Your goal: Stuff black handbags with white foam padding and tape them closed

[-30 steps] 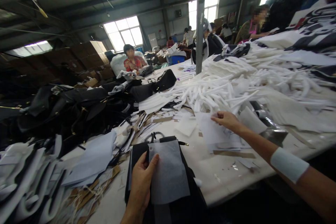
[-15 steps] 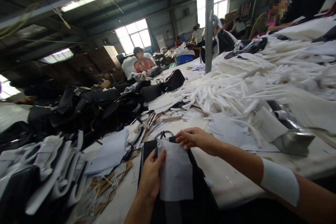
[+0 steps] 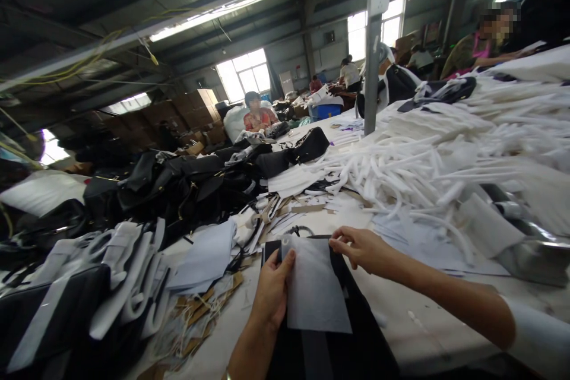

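A thin white sheet [image 3: 314,291], paper-like and slightly see-through, lies over a black bag [image 3: 356,320] at the front edge of the table. My left hand [image 3: 272,288] grips the bag's left side, its thumb pressing on the sheet's upper left edge. At the sheet's upper right corner, my right hand [image 3: 363,249] has its fingers bent in a pinch. A grey strip [image 3: 317,353] runs down the bag below the sheet. Just beyond the bag's top edge there is a dark looped piece [image 3: 299,230].
Black bags [image 3: 178,184] are heaped at the left. White strips [image 3: 378,172] pile up across the back right. A stack of pale sheets [image 3: 202,258] lies left of my hands, above brown scraps [image 3: 196,309]. A metal dispenser-like object [image 3: 537,252] stands at the right. A post [image 3: 371,71] rises behind.
The view has shifted, so the whole scene sits farther right and slightly lower. My right hand's fingers have come down to the sheet's corner. The sheet's lower end now slants rightward.
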Demonstrator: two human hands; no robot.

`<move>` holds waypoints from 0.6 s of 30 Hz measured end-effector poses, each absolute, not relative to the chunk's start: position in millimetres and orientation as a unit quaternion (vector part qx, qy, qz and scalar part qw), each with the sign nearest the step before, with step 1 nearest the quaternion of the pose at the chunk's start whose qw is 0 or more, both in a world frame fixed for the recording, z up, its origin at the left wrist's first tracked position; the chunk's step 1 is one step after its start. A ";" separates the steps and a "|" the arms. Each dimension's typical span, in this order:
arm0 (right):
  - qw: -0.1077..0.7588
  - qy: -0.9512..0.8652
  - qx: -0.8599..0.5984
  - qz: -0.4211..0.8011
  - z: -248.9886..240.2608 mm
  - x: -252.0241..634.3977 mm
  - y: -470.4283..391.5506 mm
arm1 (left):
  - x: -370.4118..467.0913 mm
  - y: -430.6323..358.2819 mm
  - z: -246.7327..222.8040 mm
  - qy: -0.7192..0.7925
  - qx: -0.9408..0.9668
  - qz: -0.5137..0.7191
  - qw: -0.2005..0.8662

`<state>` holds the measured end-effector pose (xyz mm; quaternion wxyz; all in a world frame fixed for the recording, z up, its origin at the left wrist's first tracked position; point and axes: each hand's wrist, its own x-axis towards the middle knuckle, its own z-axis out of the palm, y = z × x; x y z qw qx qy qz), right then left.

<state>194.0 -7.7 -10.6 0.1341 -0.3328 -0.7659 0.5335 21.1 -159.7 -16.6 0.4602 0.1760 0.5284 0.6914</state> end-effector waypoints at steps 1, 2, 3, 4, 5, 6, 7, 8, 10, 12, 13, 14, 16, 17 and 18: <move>0.124 -0.753 -0.344 0.547 -12.8 198.0 -13.0 | 19.8 -159.2 -16.5 0.525 0.173 0.693 0.463; 0.105 -0.725 -0.353 0.582 -15.4 199.9 -18.9 | 19.1 -158.4 -16.9 0.521 0.170 0.694 0.467; 0.086 -0.686 -0.356 0.628 -18.0 199.7 -24.9 | 19.0 -157.5 -17.7 0.517 0.168 0.696 0.470; 0.074 -0.643 -0.353 0.675 -20.6 197.8 -30.5 | 19.4 -156.5 -18.8 0.513 0.165 0.697 0.472; 0.071 -0.603 -0.343 0.717 -23.0 194.5 -35.5 | 20.2 -155.6 -20.1 0.510 0.162 0.699 0.475; 0.078 -0.566 -0.330 0.751 -25.0 190.4 -39.7 | 21.1 -154.9 -21.4 0.507 0.158 0.700 0.477; 0.093 -0.533 -0.315 0.780 -26.5 186.0 -43.0 | 22.0 -154.4 -22.6 0.504 0.154 0.702 0.479; 0.109 -0.501 -0.298 0.805 -27.4 181.8 -45.7 | 22.5 -154.1 -23.5 0.502 0.149 0.704 0.481; 0.129 -0.437 -0.271 0.848 -27.6 175.8 -50.1 | 22.3 -153.9 -24.2 0.495 0.138 0.708 0.484; 0.126 -0.389 -0.262 0.874 -25.9 174.2 -55.0 | 20.1 -153.9 -23.7 0.487 0.125 0.713 0.488; 0.115 -0.376 -0.263 0.881 -24.7 175.2 -58.2 | 18.4 -153.8 -23.1 0.483 0.119 0.715 0.491; 0.098 -0.371 -0.265 0.885 -23.6 176.9 -61.8 | 16.6 -153.8 -22.6 0.479 0.113 0.716 0.495; 0.044 -0.369 -0.269 0.889 -21.6 181.4 -70.2 | 13.1 -153.5 -21.9 0.475 0.105 0.713 0.505; 0.012 -0.367 -0.266 0.891 -21.1 183.0 -74.5 | 11.8 -153.4 -21.9 0.474 0.104 0.711 0.508; -0.016 -0.359 -0.260 0.896 -20.8 183.5 -78.6 | 11.0 -153.2 -22.2 0.475 0.104 0.709 0.511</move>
